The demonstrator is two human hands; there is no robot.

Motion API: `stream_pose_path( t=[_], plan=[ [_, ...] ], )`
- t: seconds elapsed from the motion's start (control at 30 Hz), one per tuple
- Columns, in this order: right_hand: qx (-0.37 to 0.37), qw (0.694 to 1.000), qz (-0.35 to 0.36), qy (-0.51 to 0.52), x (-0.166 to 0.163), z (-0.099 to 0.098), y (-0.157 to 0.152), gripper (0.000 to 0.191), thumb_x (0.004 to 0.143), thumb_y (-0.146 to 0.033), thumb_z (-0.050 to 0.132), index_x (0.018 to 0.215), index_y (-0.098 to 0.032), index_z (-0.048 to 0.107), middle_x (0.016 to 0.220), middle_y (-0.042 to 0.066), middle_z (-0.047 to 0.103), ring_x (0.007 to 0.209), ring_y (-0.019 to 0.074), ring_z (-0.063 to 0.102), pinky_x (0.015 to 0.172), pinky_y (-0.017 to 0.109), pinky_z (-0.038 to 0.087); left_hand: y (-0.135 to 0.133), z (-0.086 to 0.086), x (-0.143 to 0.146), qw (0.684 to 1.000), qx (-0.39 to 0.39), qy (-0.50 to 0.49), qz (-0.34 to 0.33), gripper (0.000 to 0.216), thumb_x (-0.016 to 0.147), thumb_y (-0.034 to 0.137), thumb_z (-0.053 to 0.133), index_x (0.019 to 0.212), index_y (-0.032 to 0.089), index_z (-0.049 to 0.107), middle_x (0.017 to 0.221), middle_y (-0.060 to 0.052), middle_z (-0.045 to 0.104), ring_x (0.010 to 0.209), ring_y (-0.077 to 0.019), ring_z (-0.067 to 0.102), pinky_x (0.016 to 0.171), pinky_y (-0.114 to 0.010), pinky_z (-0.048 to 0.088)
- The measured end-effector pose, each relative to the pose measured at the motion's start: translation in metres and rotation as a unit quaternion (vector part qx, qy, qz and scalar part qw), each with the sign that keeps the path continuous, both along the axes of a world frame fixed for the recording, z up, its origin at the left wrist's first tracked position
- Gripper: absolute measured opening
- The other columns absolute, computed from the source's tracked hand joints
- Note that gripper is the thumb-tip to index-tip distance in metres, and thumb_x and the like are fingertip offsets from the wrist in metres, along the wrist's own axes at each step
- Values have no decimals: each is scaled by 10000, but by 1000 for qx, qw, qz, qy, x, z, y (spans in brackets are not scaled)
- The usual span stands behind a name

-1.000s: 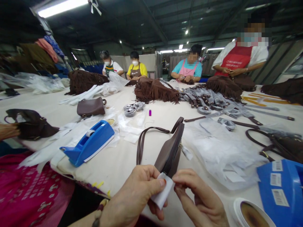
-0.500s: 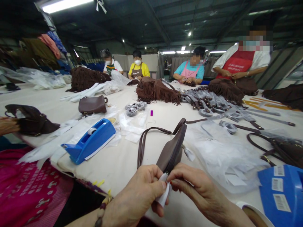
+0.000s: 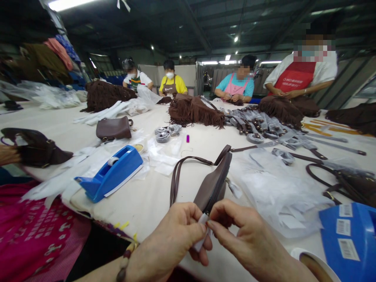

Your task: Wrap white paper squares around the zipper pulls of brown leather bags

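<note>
A small dark brown handbag [image 3: 212,184] stands on its side on the table just beyond my hands, its zip edge toward me and its thin strap looped to the left. My left hand [image 3: 179,233] is closed on a narrow white wrapping sheet [image 3: 198,244] at the near end of the zip; what lies inside the wrapping is hidden. Thumb and forefinger of my right hand [image 3: 246,235] pinch the wrapping's right edge, close to my left fingertips. Another white-wrapped tag [image 3: 233,188] hangs from the bag's far side.
A blue tape dispenser [image 3: 113,172] stands left, another blue dispenser [image 3: 349,239] at the near right with a tape roll [image 3: 314,264]. Plastic sheeting [image 3: 276,192], wrapped straps [image 3: 249,125] and fringed brown bags [image 3: 194,111] cover parts of the table. Several co-workers sit or stand around it.
The white wrapping now sits narrower and more tightly folded between my fingers. My right fingers have shifted slightly along its edge. The handbag stays in place.
</note>
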State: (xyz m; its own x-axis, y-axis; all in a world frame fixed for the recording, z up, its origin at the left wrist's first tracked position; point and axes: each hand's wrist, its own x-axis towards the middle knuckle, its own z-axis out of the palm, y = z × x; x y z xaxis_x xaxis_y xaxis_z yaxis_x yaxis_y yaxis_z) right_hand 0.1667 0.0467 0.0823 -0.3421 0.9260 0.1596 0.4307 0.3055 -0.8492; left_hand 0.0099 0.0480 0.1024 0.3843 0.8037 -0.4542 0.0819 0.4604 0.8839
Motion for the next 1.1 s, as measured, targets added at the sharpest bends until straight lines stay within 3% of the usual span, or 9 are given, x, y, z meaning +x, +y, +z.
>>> stream_pose_path(
  t=[0.13, 0.23, 0.43, 0.57, 0.7, 0.8, 1.1],
  plan=[
    [110, 992, 2, 66, 8, -11, -1, 90, 837, -112, 501, 834, -184, 555, 709, -7, 574, 638, 102, 558, 581, 189, 454, 0, -1, 0, 1000, -3, 2, 5, 76, 647, 166, 470, 719, 144, 482, 638, 2, 592, 480, -94, 507, 559, -251, 372],
    [210, 973, 45, 79, 15, -20, 0, 223, 826, -43, 480, 942, -212, 568, 817, 14, 539, 758, 117, 559, 661, 210, 470, 0, -2, 0, 1000, -13, 0, 6, 89, 634, 142, 477, 723, 141, 489, 621, 6, 592, 475, -85, 496, 551, -240, 364],
    [236, 966, 102, 8, 21, -26, 9, 263, 847, -59, 479, 1011, -229, 596, 803, 17, 491, 712, 112, 520, 595, 198, 440, -2, -4, -1, 1000, -15, -8, 4, 63, 678, 159, 483, 738, 144, 493, 607, 12, 593, 464, -79, 477, 535, -234, 353],
    [268, 957, 94, -63, 18, -21, 13, 214, 889, -94, 418, 885, -179, 615, 744, 23, 497, 664, 119, 482, 562, 215, 391, -2, -5, -2, 1000, -1, -1, 2, 65, 705, 188, 481, 754, 147, 490, 623, 5, 594, 477, -87, 482, 531, -237, 364],
    [284, 945, 101, -126, 13, -11, 11, 283, 921, -118, 338, 782, -146, 584, 696, 29, 501, 614, 125, 452, 533, 221, 359, -3, -7, -5, 996, 54, 51, -44, 116, 762, 226, 424, 761, 160, 520, 679, 1, 589, 517, -99, 497, 550, -247, 382],
    [286, 941, 88, -160, 8, -5, 7, 301, 905, -90, 326, 722, -151, 557, 694, 37, 512, 618, 137, 455, 538, 229, 352, -6, -7, -7, 985, 100, 128, -65, 183, 812, 260, 373, 752, 183, 528, 603, 16, 550, 537, -121, 512, 553, -246, 389],
    [313, 916, 38, -248, -5, 7, 0, 247, 724, 26, 386, 647, -166, 523, 634, 54, 510, 537, 174, 426, 487, 276, 264, -10, -4, 1, 906, 301, 288, -76, 137, 790, 214, 386, 694, 212, 484, 645, -36, 585, 586, -157, 535, 537, -249, 364]
  ],
)
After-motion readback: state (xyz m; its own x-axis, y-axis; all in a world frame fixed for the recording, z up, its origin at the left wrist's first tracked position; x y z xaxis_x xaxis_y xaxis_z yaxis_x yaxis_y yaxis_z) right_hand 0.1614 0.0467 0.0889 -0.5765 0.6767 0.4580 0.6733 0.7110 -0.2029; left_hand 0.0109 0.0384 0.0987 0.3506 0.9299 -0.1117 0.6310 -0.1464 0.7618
